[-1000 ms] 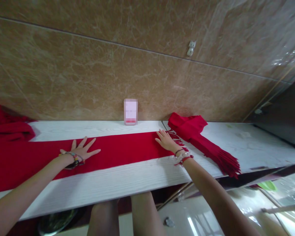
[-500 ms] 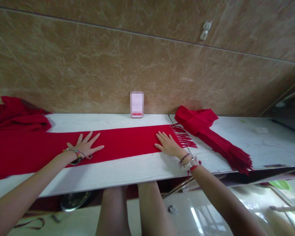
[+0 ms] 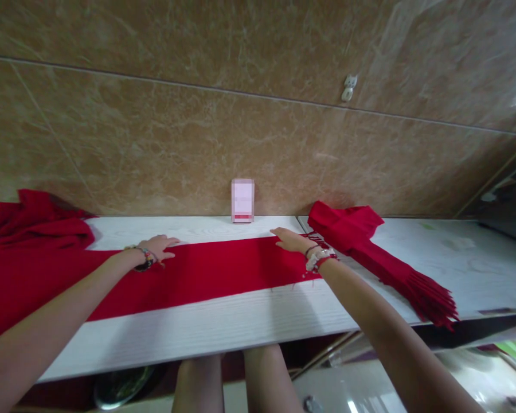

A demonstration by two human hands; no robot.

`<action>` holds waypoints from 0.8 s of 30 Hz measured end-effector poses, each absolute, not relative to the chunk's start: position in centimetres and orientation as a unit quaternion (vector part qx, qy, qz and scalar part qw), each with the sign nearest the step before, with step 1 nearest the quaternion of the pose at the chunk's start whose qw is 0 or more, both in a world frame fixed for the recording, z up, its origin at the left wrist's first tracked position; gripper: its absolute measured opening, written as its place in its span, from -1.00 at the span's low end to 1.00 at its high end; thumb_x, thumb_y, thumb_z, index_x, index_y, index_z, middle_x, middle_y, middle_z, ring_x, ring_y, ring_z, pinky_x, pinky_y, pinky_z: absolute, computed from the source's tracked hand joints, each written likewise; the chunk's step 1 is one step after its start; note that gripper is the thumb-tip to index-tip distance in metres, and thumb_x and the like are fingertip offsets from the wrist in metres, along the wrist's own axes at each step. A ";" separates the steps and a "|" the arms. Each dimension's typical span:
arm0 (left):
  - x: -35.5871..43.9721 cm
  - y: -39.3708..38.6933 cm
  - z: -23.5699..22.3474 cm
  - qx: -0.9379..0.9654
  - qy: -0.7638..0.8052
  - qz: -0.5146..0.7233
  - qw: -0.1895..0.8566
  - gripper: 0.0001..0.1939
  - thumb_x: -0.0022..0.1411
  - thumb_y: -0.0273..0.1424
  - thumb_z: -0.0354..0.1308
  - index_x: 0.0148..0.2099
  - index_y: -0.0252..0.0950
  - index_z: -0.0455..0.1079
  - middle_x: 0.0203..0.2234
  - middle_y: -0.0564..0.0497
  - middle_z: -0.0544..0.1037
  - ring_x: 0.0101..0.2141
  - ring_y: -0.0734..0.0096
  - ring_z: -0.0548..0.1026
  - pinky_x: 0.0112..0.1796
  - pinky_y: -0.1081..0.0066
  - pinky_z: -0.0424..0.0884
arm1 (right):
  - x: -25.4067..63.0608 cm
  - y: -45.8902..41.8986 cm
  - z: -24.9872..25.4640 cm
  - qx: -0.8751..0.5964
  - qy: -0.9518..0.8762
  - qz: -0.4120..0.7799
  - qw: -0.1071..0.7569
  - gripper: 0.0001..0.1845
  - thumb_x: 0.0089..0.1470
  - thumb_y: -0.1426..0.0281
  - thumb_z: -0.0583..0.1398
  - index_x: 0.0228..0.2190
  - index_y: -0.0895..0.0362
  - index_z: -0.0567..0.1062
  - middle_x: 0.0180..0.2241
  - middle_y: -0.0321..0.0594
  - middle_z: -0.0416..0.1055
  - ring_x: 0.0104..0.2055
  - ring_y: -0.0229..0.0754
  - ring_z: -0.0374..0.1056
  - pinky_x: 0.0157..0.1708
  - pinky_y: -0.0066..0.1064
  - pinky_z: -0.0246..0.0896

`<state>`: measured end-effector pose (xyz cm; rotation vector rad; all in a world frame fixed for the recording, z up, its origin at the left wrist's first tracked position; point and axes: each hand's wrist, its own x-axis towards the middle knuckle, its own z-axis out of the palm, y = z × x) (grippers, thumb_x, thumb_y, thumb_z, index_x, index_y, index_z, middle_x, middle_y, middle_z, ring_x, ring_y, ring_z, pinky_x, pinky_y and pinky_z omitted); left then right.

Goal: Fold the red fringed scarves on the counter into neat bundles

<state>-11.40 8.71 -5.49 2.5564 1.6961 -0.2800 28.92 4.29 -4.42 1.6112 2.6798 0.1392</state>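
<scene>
A long red scarf [image 3: 223, 269] lies flat along the white wood-grain tabletop, its right fringe partly hidden by my right wrist. My left hand [image 3: 157, 246] is at the scarf's far edge, left of the middle, fingers apart and holding nothing. Farther right, my right hand [image 3: 291, 240] reaches over the same far edge near the fringed end. Its thumb and forefinger are spread, with the other fingers mostly hidden. Whether either hand touches the cloth is hard to tell. Toward the left, the scarf runs to a bunched red heap [image 3: 47, 226].
Another red fringed scarf [image 3: 361, 241] lies folded at the right, against the wall. A pale pink box-like card [image 3: 243, 201], blurred over, leans on the brown tiled wall [image 3: 198, 143]. A small white cat-shaped hook [image 3: 349, 88] sticks to the tiles. My knees are under the table's front edge.
Both hands have moved from lying flat on the scarf to its far edge, with fingers less widely spread. The view has tilted upward a little; the scarf stays flat.
</scene>
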 end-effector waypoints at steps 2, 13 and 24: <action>-11.9 9.1 -4.4 0.841 0.531 -0.100 0.030 -0.54 -0.07 -0.21 -0.01 -0.12 -0.31 0.37 -0.32 -0.11 0.45 -0.26 0.21 0.41 -0.23 0.36 0.29 | 29.1 5.4 -4.1 0.516 0.855 0.038 0.022 -0.54 -0.06 0.56 0.11 -0.05 0.30 0.31 -0.09 0.03 0.34 -0.05 -0.12 0.27 -0.07 -0.36 0.16; -12.5 6.6 -2.0 0.860 0.506 -0.072 0.012 -0.80 -0.06 -0.39 -0.04 -0.35 -0.31 0.31 -0.39 -0.03 0.48 -0.34 0.33 0.39 -0.26 0.44 0.26 | 32.1 5.5 -2.6 0.533 0.842 0.051 0.069 -0.80 -0.08 0.53 0.16 -0.31 0.21 0.44 -0.31 -0.10 0.41 -0.28 -0.21 0.34 -0.33 -0.48 0.19; -14.1 2.4 0.6 0.879 0.472 -0.050 0.033 -0.78 -0.04 -0.32 -0.10 -0.37 -0.28 0.30 -0.38 -0.06 0.44 -0.33 0.34 0.36 -0.22 0.43 0.24 | 34.7 -1.1 -0.7 0.484 0.866 0.124 0.031 -0.82 0.02 0.54 0.06 -0.34 0.22 0.44 -0.32 -0.11 0.39 -0.26 -0.20 0.32 -0.25 -0.43 0.17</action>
